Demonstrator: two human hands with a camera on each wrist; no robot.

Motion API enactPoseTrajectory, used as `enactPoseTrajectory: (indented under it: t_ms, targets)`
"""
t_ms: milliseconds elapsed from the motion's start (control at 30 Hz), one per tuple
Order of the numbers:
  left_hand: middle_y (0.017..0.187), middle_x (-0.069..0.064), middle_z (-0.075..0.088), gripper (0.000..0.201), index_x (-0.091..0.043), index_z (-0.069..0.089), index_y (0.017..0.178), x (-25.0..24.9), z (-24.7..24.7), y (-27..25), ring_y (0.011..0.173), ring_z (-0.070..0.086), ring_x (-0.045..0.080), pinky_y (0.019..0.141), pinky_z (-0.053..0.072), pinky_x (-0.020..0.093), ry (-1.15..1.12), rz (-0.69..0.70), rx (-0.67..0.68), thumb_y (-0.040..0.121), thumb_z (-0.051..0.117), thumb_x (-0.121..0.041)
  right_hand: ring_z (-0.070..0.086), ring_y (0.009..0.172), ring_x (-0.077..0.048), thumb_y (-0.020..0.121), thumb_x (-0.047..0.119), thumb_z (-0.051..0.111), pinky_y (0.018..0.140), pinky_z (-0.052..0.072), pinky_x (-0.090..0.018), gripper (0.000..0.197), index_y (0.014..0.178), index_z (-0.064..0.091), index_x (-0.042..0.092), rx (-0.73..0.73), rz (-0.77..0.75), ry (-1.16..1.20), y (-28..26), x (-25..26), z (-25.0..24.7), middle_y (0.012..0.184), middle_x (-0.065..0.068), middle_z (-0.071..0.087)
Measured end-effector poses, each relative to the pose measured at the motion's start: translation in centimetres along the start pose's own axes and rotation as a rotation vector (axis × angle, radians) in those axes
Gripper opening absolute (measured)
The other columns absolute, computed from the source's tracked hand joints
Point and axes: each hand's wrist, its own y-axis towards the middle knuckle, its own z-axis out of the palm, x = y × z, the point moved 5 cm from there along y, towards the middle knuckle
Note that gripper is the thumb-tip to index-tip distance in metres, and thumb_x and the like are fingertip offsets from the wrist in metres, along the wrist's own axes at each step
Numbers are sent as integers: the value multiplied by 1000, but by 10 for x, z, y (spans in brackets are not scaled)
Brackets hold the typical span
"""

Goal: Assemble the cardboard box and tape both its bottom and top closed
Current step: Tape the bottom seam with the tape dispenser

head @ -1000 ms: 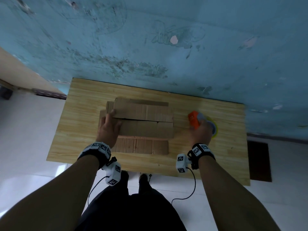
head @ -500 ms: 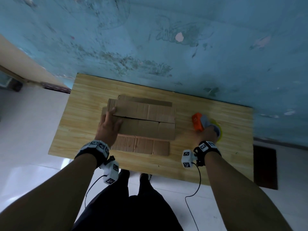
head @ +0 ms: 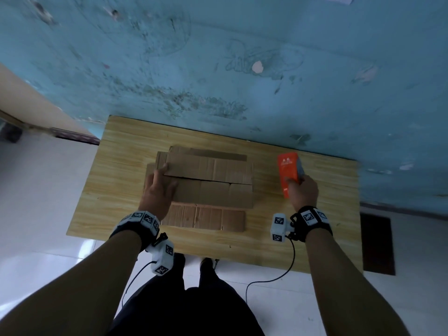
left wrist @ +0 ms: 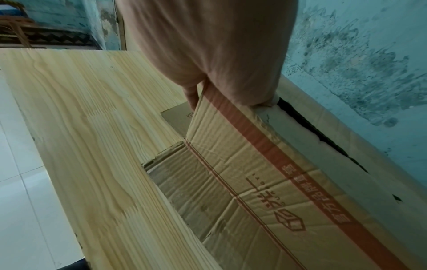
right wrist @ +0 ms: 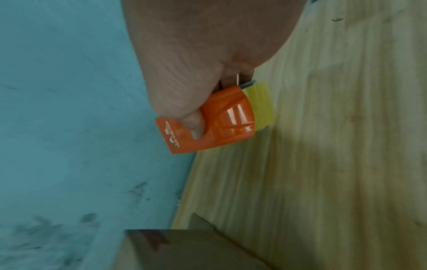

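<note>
A brown cardboard box [head: 213, 190] stands on the wooden table [head: 121, 185] with its top flaps folded in and a seam between them. My left hand [head: 157, 187] lies flat on the box's left end, fingers pressing the flaps down. In the left wrist view the palm [left wrist: 219, 54] rests on the box's [left wrist: 254, 182] upper left edge, above its printed side. My right hand [head: 303, 192] grips an orange tape dispenser [head: 288, 170] to the right of the box. In the right wrist view the thumb wraps the dispenser [right wrist: 221, 124], and yellow tape [right wrist: 261, 106] shows behind it.
The table's far edge meets a worn blue wall [head: 242, 69]. White tiled floor [head: 36, 190] surrounds the table, with a dark mat [head: 377, 241] at the right. Bare tabletop lies to the left and right of the box. A cable hangs from my right wrist.
My right hand has raised the tape dispenser off the table and turned its orange face upward. The left hand has stayed on the box's left end.
</note>
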Motion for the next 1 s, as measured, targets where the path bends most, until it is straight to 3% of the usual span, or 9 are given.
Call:
enactPoseTrajectory:
  t_ms: [67, 200, 333, 467, 567, 667, 833, 1000]
  targets:
    - [151, 13, 40, 61, -40, 30, 155, 1, -2, 1, 132, 52, 45, 100, 55, 65, 15, -4, 21, 101, 57, -48, 73, 86, -24, 94, 29, 78, 68, 52, -28, 22, 108, 73, 13, 40, -71, 115, -11, 26, -11, 100, -7, 75]
    - [149, 18, 43, 60, -39, 31, 153, 2, -4, 4, 130, 51, 47, 101, 53, 67, 56, -2, 49, 101, 60, -45, 75, 90, -17, 95, 28, 78, 72, 54, -29, 27, 117, 75, 11, 143, -187, 273, -42, 78, -25, 102, -1, 78]
    - [147, 18, 44, 59, -44, 31, 148, 2, -6, 7, 124, 56, 49, 97, 55, 67, 36, -6, 61, 99, 62, -48, 78, 92, -27, 96, 32, 78, 75, 64, -41, 30, 120, 74, 15, 288, -220, 320, -67, 114, -9, 108, -6, 78]
    - [147, 19, 44, 59, -44, 31, 150, 4, -7, 5, 122, 58, 48, 97, 56, 65, 1, 6, 65, 99, 62, -48, 79, 84, -23, 96, 29, 78, 62, 60, -24, 29, 121, 73, 14, 463, -263, 237, -90, 143, 24, 108, -9, 78]
    - [145, 20, 45, 60, -38, 33, 154, 4, -7, 5, 127, 55, 47, 101, 53, 66, -26, 2, 76, 101, 60, -47, 79, 86, -28, 95, 30, 78, 63, 63, -30, 38, 126, 70, 10, 622, -238, 185, -103, 154, 52, 112, -14, 75]
    - [144, 20, 44, 61, -32, 35, 156, 0, -9, 4, 129, 52, 46, 105, 51, 65, -81, -17, 92, 102, 59, -46, 77, 93, -31, 95, 36, 78, 70, 65, -35, 39, 126, 69, 13, 682, -269, 61, -110, 165, 73, 116, -12, 73]
    - [134, 15, 51, 58, -39, 37, 155, 3, -17, 7, 116, 61, 42, 99, 55, 58, -122, 23, 118, 102, 61, -42, 75, 99, -25, 90, 50, 78, 84, 66, -40, 52, 129, 69, 17, 716, -296, -98, -122, 186, 107, 117, -6, 75]
    - [142, 10, 52, 42, -39, 51, 141, 17, -21, 15, 122, 60, 36, 98, 56, 52, -232, 68, 203, 100, 58, -31, 72, 102, -26, 94, 44, 77, 79, 64, -36, 56, 139, 60, 14, 779, -294, -173, -135, 202, 134, 118, -5, 68]
